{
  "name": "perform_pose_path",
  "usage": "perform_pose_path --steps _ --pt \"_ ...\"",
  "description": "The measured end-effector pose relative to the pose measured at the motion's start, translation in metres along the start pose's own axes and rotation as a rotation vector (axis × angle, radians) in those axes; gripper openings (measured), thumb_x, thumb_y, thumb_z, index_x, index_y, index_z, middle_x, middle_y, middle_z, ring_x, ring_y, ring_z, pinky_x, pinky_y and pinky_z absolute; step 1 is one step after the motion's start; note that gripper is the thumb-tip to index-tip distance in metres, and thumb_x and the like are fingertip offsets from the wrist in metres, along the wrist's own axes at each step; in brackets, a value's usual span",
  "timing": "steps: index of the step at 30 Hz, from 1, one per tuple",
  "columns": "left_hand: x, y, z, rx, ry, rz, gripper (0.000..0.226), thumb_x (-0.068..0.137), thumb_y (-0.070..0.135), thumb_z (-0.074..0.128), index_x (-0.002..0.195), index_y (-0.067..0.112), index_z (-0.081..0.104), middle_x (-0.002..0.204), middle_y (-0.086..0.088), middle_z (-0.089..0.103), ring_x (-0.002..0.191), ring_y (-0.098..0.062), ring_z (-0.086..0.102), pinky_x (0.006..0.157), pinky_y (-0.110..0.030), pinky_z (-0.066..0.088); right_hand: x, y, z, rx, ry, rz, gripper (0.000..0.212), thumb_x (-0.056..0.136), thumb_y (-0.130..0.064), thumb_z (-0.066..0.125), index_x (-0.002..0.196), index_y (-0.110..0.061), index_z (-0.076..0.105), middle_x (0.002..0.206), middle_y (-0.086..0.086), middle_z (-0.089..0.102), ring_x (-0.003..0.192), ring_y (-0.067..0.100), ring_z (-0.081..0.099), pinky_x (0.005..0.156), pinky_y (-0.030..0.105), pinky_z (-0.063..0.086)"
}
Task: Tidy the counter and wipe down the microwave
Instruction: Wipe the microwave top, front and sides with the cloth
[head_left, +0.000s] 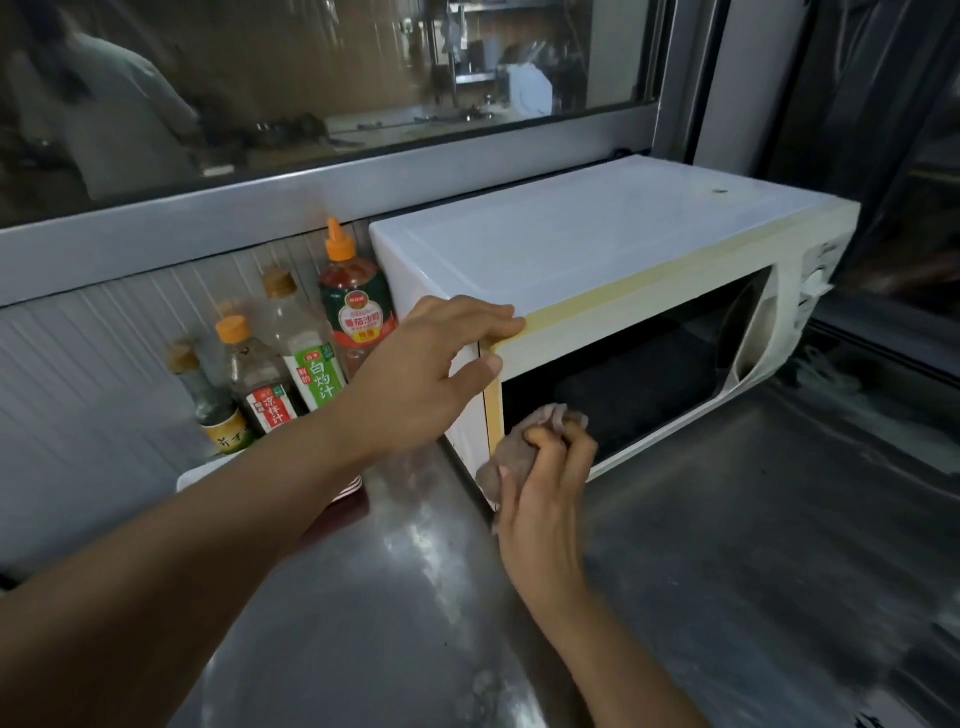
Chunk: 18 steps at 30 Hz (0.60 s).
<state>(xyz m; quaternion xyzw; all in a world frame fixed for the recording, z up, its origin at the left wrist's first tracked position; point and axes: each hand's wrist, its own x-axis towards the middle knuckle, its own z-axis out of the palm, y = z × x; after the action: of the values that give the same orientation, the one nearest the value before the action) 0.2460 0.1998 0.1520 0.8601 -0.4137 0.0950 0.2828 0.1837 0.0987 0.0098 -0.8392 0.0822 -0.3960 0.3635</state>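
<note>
At the microwave's front-left corner the left hand braces, fingers straight — the right hand, nearer the door, presses a bunched cloth against its lower-left glass.

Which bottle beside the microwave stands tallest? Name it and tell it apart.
The red sauce bottle with the pointed orange nozzle, next to the microwave. Its tip rises above the other three bottles, which have shorter, blunt caps.
</note>
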Motion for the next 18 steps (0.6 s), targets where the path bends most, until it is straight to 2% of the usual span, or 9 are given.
perform_pose_path --steps 3,6,10,13,16,18 --pt "0.004 0.002 -0.001 0.043 0.003 -0.005 0.030 0.093 0.016 0.053 0.123 0.019 0.060 0.129 0.004 0.056 0.117 -0.017 0.048 0.098 -0.022 0.031 0.021 -0.022 -0.006 0.095 0.114 -0.034 0.031 0.086 -0.002 0.062 0.115 0.002 0.052 0.129 0.021 0.036 0.124 0.024 0.042 0.104 0.035 0.041" --pt "0.007 0.002 0.001 0.072 0.040 -0.009 0.026 0.092 0.019 0.055 0.117 0.019 0.063 0.122 0.006 0.060 0.109 -0.017 0.050 0.090 -0.017 0.033 0.026 -0.027 -0.001 0.145 0.194 -0.061 0.028 0.088 -0.004 0.058 0.115 0.000 0.052 0.130 0.021 0.035 0.123 0.013 0.037 0.105 0.023 0.035" --pt "0.008 0.003 0.010 0.116 0.115 -0.011 0.030 0.086 0.029 0.054 0.110 0.018 0.065 0.114 0.006 0.062 0.104 -0.016 0.052 0.087 -0.032 0.042 0.042 0.000 0.001 0.137 0.232 -0.117 0.022 0.092 -0.011 0.052 0.112 -0.010 0.044 0.122 0.026 0.039 0.114 0.023 0.044 0.100 0.025 0.038" --pt "0.009 0.002 0.013 0.128 0.151 0.004 0.027 0.085 0.027 0.055 0.108 0.017 0.066 0.112 0.005 0.063 0.100 -0.017 0.052 0.084 -0.032 0.042 0.064 0.031 -0.007 0.104 0.260 -0.101 0.022 0.091 -0.008 0.048 0.112 -0.012 0.042 0.121 0.028 0.038 0.118 0.025 0.039 0.104 0.021 0.029" --pt "0.008 0.001 0.015 0.122 0.178 0.013 0.026 0.085 0.025 0.056 0.107 0.015 0.066 0.111 0.003 0.063 0.100 -0.018 0.053 0.083 -0.030 0.040 0.080 0.052 -0.014 0.097 0.279 -0.051 0.025 0.089 -0.003 0.047 0.114 -0.004 0.045 0.123 0.029 0.037 0.121 0.027 0.036 0.107 0.019 0.024" --pt "0.007 0.002 0.017 0.122 0.181 0.008 0.025 0.085 0.024 0.055 0.107 0.015 0.066 0.111 0.003 0.063 0.100 -0.019 0.053 0.083 -0.028 0.038 0.095 0.067 -0.024 0.125 0.286 0.050 0.027 0.087 0.002 0.043 0.114 0.005 0.046 0.126 0.029 0.035 0.124 0.030 0.035 0.109 0.020 0.023"
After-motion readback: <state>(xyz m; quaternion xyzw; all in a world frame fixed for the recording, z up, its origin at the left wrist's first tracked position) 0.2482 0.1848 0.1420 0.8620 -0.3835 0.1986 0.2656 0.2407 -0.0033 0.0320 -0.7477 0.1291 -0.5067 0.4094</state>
